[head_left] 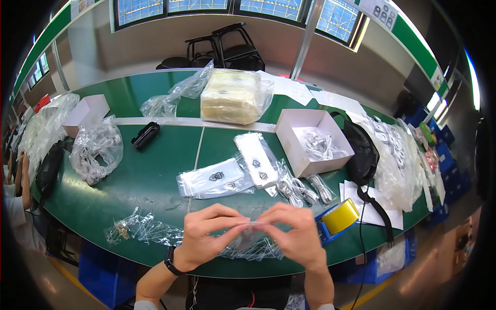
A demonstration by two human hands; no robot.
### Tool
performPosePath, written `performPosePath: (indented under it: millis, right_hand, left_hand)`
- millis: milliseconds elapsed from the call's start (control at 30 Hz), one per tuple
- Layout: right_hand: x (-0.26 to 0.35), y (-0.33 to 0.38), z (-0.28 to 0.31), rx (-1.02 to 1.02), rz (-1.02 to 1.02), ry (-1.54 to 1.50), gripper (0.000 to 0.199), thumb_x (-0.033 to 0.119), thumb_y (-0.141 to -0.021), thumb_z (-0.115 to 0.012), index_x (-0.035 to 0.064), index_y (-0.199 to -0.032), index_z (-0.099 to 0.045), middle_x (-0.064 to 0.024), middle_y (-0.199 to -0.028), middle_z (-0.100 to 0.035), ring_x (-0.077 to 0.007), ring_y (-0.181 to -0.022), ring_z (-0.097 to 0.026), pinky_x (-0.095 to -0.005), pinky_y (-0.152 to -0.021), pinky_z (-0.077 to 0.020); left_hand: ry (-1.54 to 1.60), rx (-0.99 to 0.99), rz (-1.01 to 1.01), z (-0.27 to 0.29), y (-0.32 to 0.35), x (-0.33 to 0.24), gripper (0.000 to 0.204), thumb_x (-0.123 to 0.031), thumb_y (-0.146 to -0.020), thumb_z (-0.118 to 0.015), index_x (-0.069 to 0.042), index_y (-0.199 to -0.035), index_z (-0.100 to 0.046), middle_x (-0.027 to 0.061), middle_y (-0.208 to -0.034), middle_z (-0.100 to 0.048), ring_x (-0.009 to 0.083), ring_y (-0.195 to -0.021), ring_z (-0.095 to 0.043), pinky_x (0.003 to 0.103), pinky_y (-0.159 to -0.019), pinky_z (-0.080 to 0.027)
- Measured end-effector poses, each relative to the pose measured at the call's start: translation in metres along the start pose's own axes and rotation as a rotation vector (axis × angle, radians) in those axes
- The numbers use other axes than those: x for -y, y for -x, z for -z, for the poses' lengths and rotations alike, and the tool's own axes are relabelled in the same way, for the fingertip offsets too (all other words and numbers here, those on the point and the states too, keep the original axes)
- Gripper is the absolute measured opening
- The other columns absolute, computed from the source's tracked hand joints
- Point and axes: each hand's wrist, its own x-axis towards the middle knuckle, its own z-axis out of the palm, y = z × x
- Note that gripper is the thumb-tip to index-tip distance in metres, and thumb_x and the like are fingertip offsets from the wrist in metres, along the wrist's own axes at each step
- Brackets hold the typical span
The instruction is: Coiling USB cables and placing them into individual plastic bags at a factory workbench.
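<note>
Over the near edge of the green table (150, 181), my left hand (204, 232) and my right hand (297, 235) meet, thumb and fingers pinched. Between the fingertips they grip the top edge of a clear plastic bag (244, 242); its contents are blurred and partly hidden. Beneath the hands lie thin silvery pieces and clear wrap (150, 230), spread along the table edge. Just beyond are flat clear packets with white inserts (214, 176) and bundled white cables (294, 190). A blue tape dispenser with a yellow roll (338, 218) stands beside my right hand.
An open white box (310, 155) holds white cables. Behind it sits a plastic-wrapped yellowish block (231, 98). A black pouch with a strap (361, 150) and bagged goods (398, 155) line the right; a bag of cables (95, 152) and a black case (145, 135) lie left.
</note>
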Motion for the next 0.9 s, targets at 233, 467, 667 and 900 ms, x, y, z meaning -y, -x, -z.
performPosePath:
  millis: [233,467,667,900]
  right_hand:
    - [-0.015,-0.06,0.072,-0.75,-0.07,0.715,0.008,0.006,-0.086,-0.07,-0.0013,-0.087,-0.072,-0.0113,-0.079,-0.07,-0.0213,-0.066,-0.066,-0.0305,-0.06,-0.0473]
    - [-0.079,-0.053,0.064,-0.516,-0.208,1.019,0.021,0.021,-0.086,-0.071,0.0011,-0.093,-0.073,-0.0143,-0.088,-0.07,-0.0346,-0.082,-0.067,-0.0424,-0.075,-0.0523]
    - [-0.085,-0.024,0.005,-0.097,-0.311,1.099,0.026,0.024,-0.082,-0.074,-0.0005,-0.088,-0.068,-0.0169,-0.094,-0.064,-0.0348,-0.089,-0.062,-0.0458,-0.076,-0.0514]
    - [-0.091,-0.018,-0.002,-0.105,-0.32,1.106,0.025,0.02,-0.076,-0.075,0.0006,-0.086,-0.062,-0.0152,-0.087,-0.063,-0.0345,-0.086,-0.062,-0.045,-0.075,-0.051]
  left_hand:
    - [-0.027,-0.133,0.044,0.002,-0.003,0.002,0.005,0.001,-0.081,-0.074,-0.001,-0.086,-0.076,0.0106,-0.084,-0.074,0.0185,-0.073,-0.07,0.027,-0.066,-0.053]
    - [0.01,-0.088,0.066,0.008,-0.002,0.003,0.002,0.001,-0.083,-0.073,0.0,-0.084,-0.075,0.0099,-0.08,-0.073,0.0183,-0.072,-0.07,0.027,-0.066,-0.052]
    - [0.033,-0.014,0.075,0.004,-0.002,0.006,0.003,0.0,-0.084,-0.072,0.0,-0.086,-0.074,0.0098,-0.08,-0.073,0.0179,-0.071,-0.071,0.027,-0.067,-0.053]
    - [0.015,0.004,0.12,0.002,0.001,0.011,0.004,-0.001,-0.086,-0.071,0.0,-0.086,-0.074,0.0101,-0.083,-0.074,0.0178,-0.074,-0.071,0.027,-0.069,-0.054]
